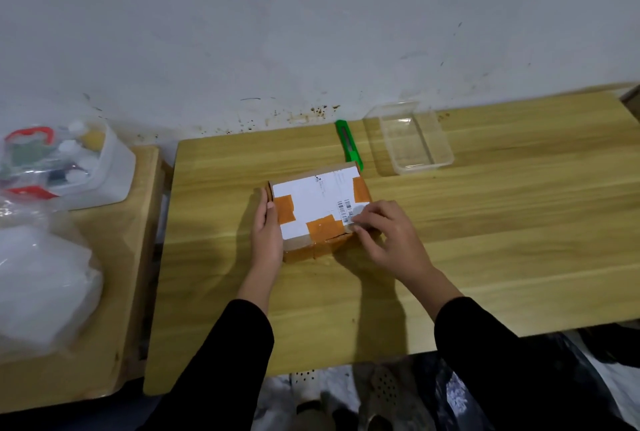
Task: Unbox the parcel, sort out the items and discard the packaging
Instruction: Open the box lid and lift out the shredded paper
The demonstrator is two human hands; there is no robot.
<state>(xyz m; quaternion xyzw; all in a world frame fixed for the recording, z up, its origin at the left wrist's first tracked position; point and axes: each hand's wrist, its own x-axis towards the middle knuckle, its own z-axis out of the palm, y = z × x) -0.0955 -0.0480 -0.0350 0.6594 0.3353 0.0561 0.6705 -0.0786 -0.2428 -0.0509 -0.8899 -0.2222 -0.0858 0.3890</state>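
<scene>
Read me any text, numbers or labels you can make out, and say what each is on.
No text is legible.
White label on the parcel: small print, too blurred to read.
Barcodes on the label: bars visible, digits too small to read.
Green knife, clear tub: no markings visible.

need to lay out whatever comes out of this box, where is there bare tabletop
Widest bare patch: tabletop right of the parcel, in front of the clear container. Also free: the front strip near the sleeves, and back-left between wall and parcel. Crowded: the side table, with its bin and plastic bags.
</scene>
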